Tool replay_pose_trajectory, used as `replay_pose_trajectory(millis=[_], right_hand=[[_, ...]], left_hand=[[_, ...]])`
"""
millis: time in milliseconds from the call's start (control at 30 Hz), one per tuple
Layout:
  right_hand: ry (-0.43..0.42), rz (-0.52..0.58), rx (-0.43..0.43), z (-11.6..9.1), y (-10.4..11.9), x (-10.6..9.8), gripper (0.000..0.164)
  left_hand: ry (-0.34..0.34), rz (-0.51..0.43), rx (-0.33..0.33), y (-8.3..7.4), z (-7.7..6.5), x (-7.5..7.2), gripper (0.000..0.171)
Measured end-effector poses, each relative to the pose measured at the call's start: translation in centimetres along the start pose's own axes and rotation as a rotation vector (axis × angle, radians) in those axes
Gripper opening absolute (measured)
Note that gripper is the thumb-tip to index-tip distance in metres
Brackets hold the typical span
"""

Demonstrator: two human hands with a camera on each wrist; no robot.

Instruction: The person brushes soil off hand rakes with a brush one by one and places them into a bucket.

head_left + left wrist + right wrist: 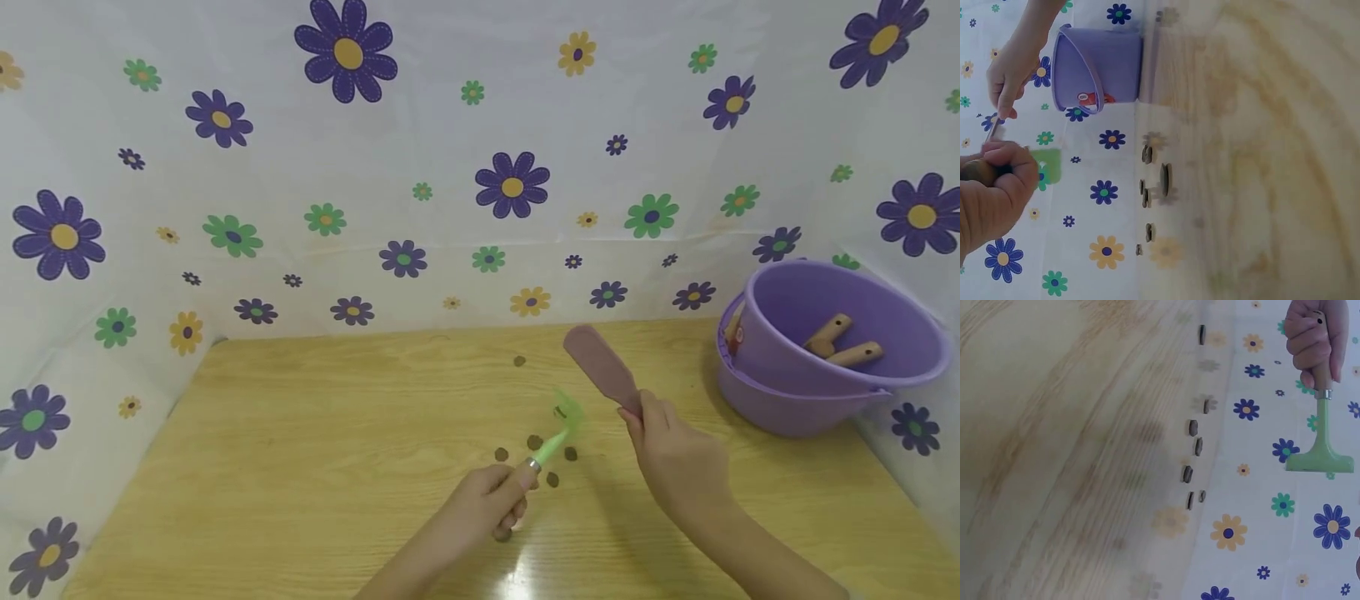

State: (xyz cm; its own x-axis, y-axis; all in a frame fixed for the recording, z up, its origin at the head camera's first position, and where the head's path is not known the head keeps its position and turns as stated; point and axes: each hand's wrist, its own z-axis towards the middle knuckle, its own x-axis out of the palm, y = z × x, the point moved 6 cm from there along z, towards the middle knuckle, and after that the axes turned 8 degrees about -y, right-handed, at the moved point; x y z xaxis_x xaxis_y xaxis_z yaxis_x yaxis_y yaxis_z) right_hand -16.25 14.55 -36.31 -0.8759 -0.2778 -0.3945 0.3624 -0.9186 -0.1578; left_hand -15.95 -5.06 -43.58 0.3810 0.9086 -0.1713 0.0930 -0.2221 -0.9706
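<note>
My left hand (483,502) grips the wooden handle of a small garden hoe (1320,459) with a green head and a metal collar. Blurred in the head view, that green head hangs over several small flat brown pieces (534,442) scattered on the table. In my right hand (681,457) is a flat pink tool (600,363) with a rounded end, tilted up to the left. My fingers hide its lower end. The left hand also shows large in the left wrist view, thumb and fingers curled round the handle.
A purple bucket (795,408) with a handle stands at the back right of the wooden table (315,433). Wooden tool handles (858,355) stick up inside it. A white flowered sheet (420,142) rises behind the table and along both sides.
</note>
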Motion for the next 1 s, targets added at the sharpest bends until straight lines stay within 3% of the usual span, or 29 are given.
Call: replay_pose_trajectory(millis=[167, 300, 400, 567, 800, 1000], right_hand=[[-0.027, 0.07, 0.002, 0.3, 0.2, -0.8, 0.048], [-0.001, 0.142, -0.042, 1.1, 1.0, -1.2, 0.047], [0.048, 0.199, -0.109, 1.9, 1.7, -1.2, 0.047], [0.089, 0.294, -0.227, 3.0, 2.7, -1.2, 0.049], [0.152, 0.35, -0.281, 3.7, 3.4, -1.9, 0.052], [0.177, 0.345, -0.315, 3.6, 3.9, -2.1, 0.054]], left_hand=[[0.044, -0.378, -0.099, 0.1, -0.2, 0.4, 0.047], [0.11, -0.806, -0.219, -0.1, -0.4, 0.9, 0.034], [0.172, -0.992, -0.253, -0.4, -0.6, 1.3, 0.031], [0.216, -1.083, -0.275, -0.7, -0.9, 1.7, 0.034], [0.135, -1.094, -0.359, -0.7, -1.3, 1.9, 0.035], [0.135, -1.072, -0.372, -1.0, -1.6, 2.1, 0.036]])
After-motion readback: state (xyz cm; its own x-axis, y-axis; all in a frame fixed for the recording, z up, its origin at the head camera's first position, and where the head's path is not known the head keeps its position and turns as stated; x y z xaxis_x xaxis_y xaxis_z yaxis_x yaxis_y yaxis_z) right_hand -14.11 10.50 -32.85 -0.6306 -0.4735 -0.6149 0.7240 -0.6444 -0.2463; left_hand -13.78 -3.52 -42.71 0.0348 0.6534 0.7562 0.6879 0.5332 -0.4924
